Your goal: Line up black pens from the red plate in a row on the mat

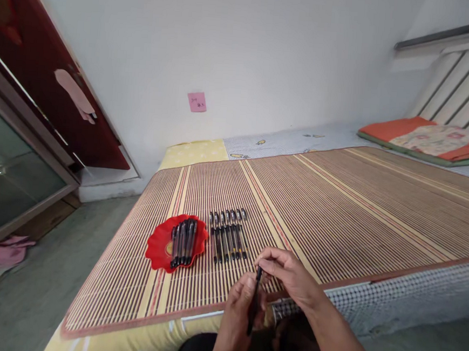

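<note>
My left hand (240,306) is wrapped round the barrel of a black pen (254,301), held upright near the bed's front edge. My right hand (285,274) pinches the pen's top end, fingers closed on it. Just beyond my hands, several black pens (227,235) lie side by side in a row on the bamboo mat (337,205). To their left a red scalloped plate (156,245) holds several more black pens (182,242).
The mat covers a bed with a yellow sheet edge (191,153). A folded orange cushion (432,138) lies at the far right by the headboard. A dark red cabinet (42,90) stands at left, and pink cloth (1,249) lies on the grey floor.
</note>
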Tool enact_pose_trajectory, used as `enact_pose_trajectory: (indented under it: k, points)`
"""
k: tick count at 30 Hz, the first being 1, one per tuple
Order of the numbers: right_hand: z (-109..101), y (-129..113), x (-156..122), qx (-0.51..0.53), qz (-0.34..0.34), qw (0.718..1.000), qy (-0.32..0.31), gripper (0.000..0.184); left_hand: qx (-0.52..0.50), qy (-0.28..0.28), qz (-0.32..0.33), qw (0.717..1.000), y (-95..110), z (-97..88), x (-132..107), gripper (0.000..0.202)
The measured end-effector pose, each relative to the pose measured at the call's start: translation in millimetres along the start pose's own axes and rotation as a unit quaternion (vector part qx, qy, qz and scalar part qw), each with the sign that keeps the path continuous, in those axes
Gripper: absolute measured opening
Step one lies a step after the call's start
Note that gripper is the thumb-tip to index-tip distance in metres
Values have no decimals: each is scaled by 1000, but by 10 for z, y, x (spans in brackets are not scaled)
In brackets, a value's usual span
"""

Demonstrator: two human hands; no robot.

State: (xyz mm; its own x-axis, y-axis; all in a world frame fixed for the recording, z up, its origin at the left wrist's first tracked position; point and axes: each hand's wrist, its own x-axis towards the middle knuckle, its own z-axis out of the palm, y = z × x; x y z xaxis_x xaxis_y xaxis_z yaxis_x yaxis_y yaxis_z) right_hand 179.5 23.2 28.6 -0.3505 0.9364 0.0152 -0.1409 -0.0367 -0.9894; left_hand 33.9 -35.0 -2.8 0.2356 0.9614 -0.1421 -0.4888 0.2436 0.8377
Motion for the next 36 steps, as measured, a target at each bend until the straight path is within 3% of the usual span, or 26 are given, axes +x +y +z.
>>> enact_pose_trajectory:
  k: [4, 7, 10, 16, 23, 28, 36]
  points:
    - [-2, -13, 9, -30, -18, 999, 16, 34, 18, 16, 37, 999, -22, -4, 1, 49]
    - [0, -15, 5, -3, -5, 1000, -4, 35, 36, -18, 29, 999, -9, -4, 0, 39]
    - [-7, 3, 4, 26, 20, 999, -29, 37, 22, -41, 11, 999, -8, -12, 9, 44]
    - [-25, 10, 16, -33, -15, 999, 1, 37, 17, -10, 38, 999, -59, -30, 27, 39]
    - [-37, -14, -27, 29, 28, 998, -42, 37, -49, -75, -1, 996, -62, -44, 27, 37]
    - [-60, 10, -16, 11, 14, 999, -40, 34, -49, -89, -11, 995, -54, -28, 43, 28]
    - [-82, 97, -2, 42, 7, 999, -12, 34, -91, -121, -30, 988, -87, -64, 63, 33]
